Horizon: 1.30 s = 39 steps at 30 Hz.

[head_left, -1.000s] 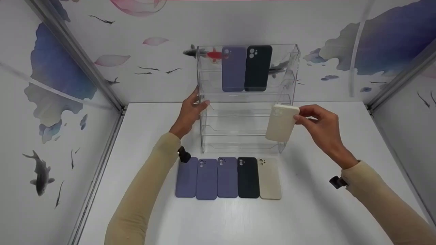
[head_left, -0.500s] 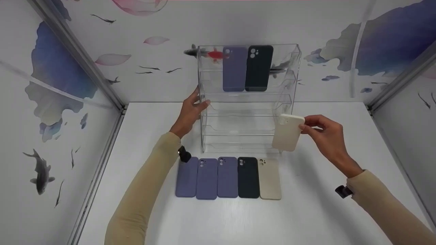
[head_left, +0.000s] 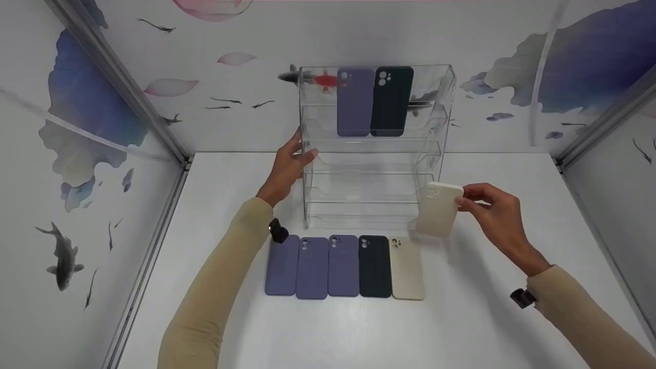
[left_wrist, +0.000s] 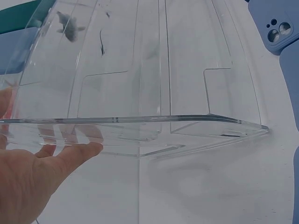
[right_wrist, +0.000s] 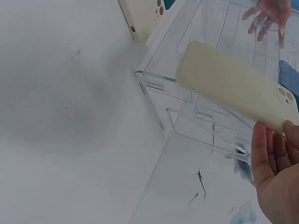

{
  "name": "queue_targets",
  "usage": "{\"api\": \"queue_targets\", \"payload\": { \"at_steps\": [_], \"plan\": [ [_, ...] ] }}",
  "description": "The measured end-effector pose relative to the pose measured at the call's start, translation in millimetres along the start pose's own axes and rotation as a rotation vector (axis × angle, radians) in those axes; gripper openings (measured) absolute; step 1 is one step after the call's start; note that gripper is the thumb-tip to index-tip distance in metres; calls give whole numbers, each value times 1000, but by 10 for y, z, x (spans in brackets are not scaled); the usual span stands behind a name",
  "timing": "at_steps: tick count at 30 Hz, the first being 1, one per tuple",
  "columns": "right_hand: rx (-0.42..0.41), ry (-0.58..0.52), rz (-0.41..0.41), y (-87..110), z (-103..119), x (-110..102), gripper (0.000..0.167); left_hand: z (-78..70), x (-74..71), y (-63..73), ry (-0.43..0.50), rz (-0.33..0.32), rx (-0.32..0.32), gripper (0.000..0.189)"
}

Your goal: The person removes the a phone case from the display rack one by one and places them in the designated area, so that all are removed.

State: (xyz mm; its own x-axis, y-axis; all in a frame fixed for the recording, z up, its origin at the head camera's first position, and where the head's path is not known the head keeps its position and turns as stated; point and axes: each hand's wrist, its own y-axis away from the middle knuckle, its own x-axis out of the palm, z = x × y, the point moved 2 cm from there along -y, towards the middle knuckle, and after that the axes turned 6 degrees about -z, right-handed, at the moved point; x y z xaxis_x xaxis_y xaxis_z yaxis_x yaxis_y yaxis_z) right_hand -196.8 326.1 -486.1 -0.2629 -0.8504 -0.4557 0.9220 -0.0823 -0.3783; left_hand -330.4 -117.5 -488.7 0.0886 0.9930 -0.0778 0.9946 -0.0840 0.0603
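Note:
In the head view my right hand pinches a cream phone case by its upper right corner, in front of the lower right side of a clear acrylic rack. The right wrist view shows thumb and fingertips at the case's camera end. At the rack's left side, my left hand rests against the panel with its thumb stretched along the plastic. High on the rack stand a lavender case and a dark green case, side by side.
Before the rack, a row lies on the white table: several lavender cases, a dark green phone case and another cream phone case. Walls with painted fish and leaves enclose the table at the back and sides.
My right hand has moved down and slightly right with the cream phone case, from in front of the rack toward its lower right corner. My left hand stays at the rack's side.

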Motion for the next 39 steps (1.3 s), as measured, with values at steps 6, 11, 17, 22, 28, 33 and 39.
{"api": "queue_targets", "payload": {
  "at_steps": [6, 11, 17, 22, 28, 33, 39],
  "plan": [
    [7, 12, 11, 92, -98, 11, 19, 16, -7, -7, 10, 8, 7, 84],
    [27, -1, 29, 191, -180, 19, 20, 4, -5, 11, 11, 14, 19, 84],
    [51, -9, 46, 300, -274, 11, 21, 2, 0, 9, 16, 13, 4, 84],
    [56, 13, 60, 367, -325, -15, 22, 14, -3, 4, 22, 5, -2, 84],
    [70, 32, 75, 438, -386, -44, 20, -7, 3, -1, 6, 2, 10, 84],
    [92, 44, 100, 501, -465, -17, 21, -17, 12, -1, -9, -4, 14, 85],
    [124, 57, 124, 563, -552, 17, 23, -1, 3, 17, -11, -12, 16, 83]
  ]
}}
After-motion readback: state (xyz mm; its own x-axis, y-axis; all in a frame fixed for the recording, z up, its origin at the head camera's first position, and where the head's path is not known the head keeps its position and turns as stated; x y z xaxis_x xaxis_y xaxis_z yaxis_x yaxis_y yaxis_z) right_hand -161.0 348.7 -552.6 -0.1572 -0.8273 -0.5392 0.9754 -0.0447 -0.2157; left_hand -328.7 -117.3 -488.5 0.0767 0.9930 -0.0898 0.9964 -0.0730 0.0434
